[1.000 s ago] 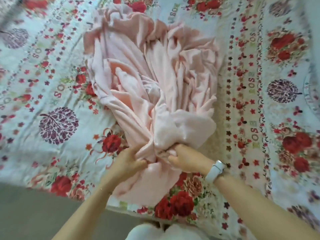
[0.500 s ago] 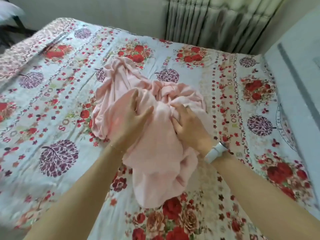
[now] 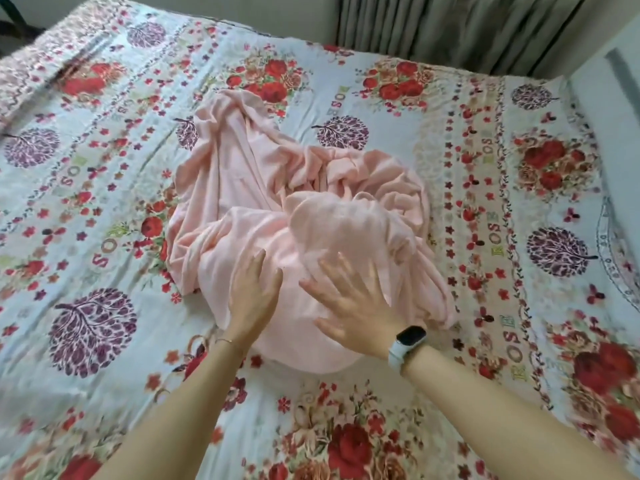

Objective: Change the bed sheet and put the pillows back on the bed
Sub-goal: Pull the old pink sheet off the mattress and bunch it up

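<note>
Pink sheet (image 3: pixel 298 216) bunched in a loose heap mid-bed, on top of the floral bedspread (image 3: pixel 485 209); not spread, folds piled toward its far and right sides, one long flap trailing toward the far-left of the heap. Near edge of heap rounded and fairly smooth, hanging toward the foot side of the bedspread. Left hand (image 3: pixel 254 299) flat on the heap's near-left part, palm down, fingers (image 3: pixel 258 265) together and extended, nothing pinched or clasped. Right hand (image 3: pixel 356 303) just right of it on the heap's near-middle, palm down, fingers splayed wide, likewise gripping nothing; fingertips blurred, contact with fabric looks light, cannot tell if pressing. Hands near each other, not touching. White-strap smartwatch (image 3: pixel 407 342) on right wrist at the heap's near-right edge, thin bracelet (image 3: pixel 225 340) on left wrist at its near-left edge. Both forearms bare, reaching in from below the heap. Bedspread around the heap: red rose clusters, purple tree roundels, lettered border strips right of the heap. Grey-green curtain (image 3: pixel 467 29) behind the heap past the bed's far edge; pale wall (image 3: pixel 613 74) to the heap's far right.
</note>
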Demonstrator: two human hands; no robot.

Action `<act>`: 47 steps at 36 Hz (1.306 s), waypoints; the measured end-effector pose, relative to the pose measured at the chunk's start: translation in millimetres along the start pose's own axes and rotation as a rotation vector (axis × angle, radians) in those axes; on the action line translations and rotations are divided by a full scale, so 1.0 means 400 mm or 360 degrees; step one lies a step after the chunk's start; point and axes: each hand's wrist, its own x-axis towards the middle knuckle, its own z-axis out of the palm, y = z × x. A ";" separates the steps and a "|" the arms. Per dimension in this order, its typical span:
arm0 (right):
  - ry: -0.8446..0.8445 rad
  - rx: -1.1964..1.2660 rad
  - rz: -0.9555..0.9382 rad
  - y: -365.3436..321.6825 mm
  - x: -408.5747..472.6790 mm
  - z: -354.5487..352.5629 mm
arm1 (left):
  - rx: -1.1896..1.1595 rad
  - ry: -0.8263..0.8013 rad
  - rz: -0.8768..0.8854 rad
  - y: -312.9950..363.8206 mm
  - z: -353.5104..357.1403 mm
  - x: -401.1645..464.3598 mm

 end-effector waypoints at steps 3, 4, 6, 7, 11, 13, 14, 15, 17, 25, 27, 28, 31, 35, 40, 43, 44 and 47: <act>-0.0279 -0.0033 0.0115 0.036 0.069 0.051 | 0.0062 0.0000 -0.0081 -0.052 0.022 0.025; -0.0300 -0.0042 0.0195 0.060 0.091 0.074 | 0.0108 -0.0013 -0.0164 -0.068 0.031 0.034; -0.0305 0.0047 0.0390 0.104 0.125 0.111 | 0.0156 0.0009 -0.0404 -0.099 0.044 0.046; -0.0307 0.0103 0.0505 0.130 0.138 0.132 | 0.0118 0.0058 -0.0522 -0.111 0.050 0.050; -0.0359 0.0301 0.0915 0.215 0.168 0.170 | -0.0373 0.0358 -0.0893 -0.168 0.071 0.064; -0.0357 0.0433 0.1005 0.241 0.187 0.170 | -0.0560 0.0411 -0.1067 -0.195 0.089 0.071; -0.0360 0.0514 0.1029 0.253 0.200 0.178 | -0.0650 0.0395 -0.1166 -0.201 0.100 0.076; -0.0356 0.0594 0.1040 0.264 0.214 0.185 | -0.0771 0.0372 -0.1230 -0.208 0.113 0.084; -0.0296 0.0725 0.1058 0.278 0.240 0.203 | -0.1061 0.0293 -0.1128 -0.214 0.135 0.109; -0.0236 0.0915 0.0982 0.236 0.266 0.202 | -0.0849 0.0371 -0.0649 -0.101 0.172 0.186; -0.0202 0.1041 0.1036 0.201 0.255 0.209 | -0.0687 0.0389 -0.0551 -0.089 0.167 0.184; -0.0168 0.1116 0.1066 0.181 0.248 0.212 | -0.0607 0.0387 -0.0528 -0.081 0.158 0.176; -0.0075 0.1265 0.1092 0.125 0.216 0.215 | -0.0390 0.0401 -0.0510 -0.071 0.125 0.138; -0.0027 0.1268 0.1036 0.041 0.140 0.199 | -0.0283 0.0408 -0.0452 -0.083 0.072 0.033; -0.0077 0.1550 0.0987 -0.096 0.001 0.145 | -0.0152 0.0435 -0.0510 -0.105 0.002 -0.160; -0.0162 0.1666 0.0936 -0.170 -0.074 0.124 | -0.0130 0.0377 -0.0570 -0.115 -0.038 -0.275; -0.0228 0.1677 0.0928 -0.188 -0.097 0.116 | -0.0116 0.0357 -0.0598 -0.116 -0.056 -0.313; -0.0452 0.1628 0.0810 -0.219 -0.156 0.074 | -0.0085 0.0272 -0.0631 -0.110 -0.117 -0.415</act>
